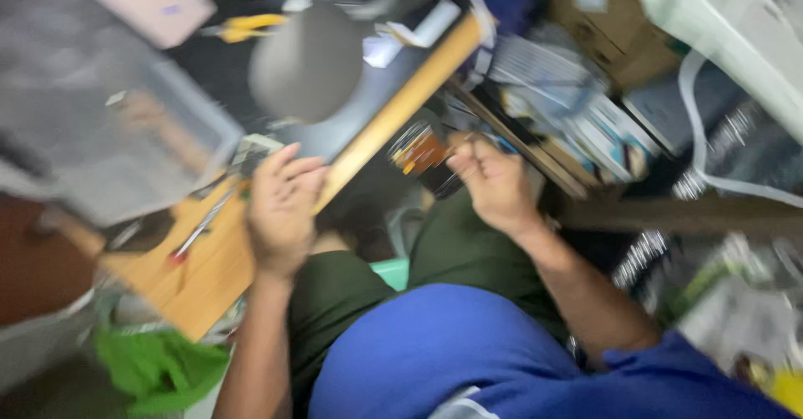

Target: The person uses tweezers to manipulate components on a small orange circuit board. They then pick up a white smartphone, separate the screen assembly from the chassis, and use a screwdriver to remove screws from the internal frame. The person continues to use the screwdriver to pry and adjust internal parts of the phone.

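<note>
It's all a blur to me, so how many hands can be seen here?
2. The left hand rests on the edge of the wooden board; the right hand is closed near a dark, amber-tinted object. The blur could hide others.

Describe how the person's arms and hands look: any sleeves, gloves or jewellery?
The left hand and right hand are bare, without gloves. Both forearms are uncovered. A blue short sleeve shows at the right upper arm. The picture is too blurred to tell rings or a watch.
</note>
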